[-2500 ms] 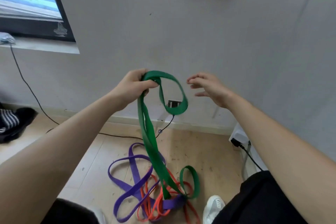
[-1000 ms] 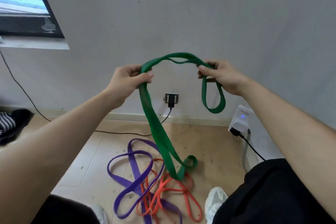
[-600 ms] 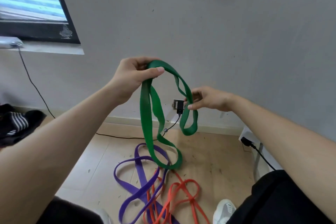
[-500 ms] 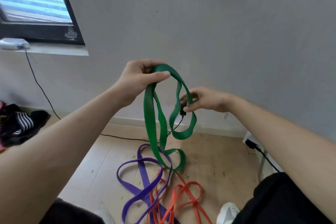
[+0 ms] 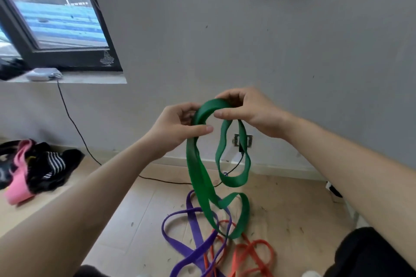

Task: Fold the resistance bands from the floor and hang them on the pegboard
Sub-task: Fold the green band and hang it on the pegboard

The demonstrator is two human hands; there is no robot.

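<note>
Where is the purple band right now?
Head view: the purple band lies on the floor at bottom centre, tangled with the orange band, just below the hanging green band.

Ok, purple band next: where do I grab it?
Pinch the purple band at its left loop, from above and the left: that bend lies alone on the floor, while its right strands cross the orange band under the hanging green band.

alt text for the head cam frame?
Two bare hands hold a green resistance band before a grey wall: the left hand grips its gathered strands, the right hand pinches the top of the fold, loops hanging below. A purple band and an orange band lie tangled on the wooden floor.
</note>
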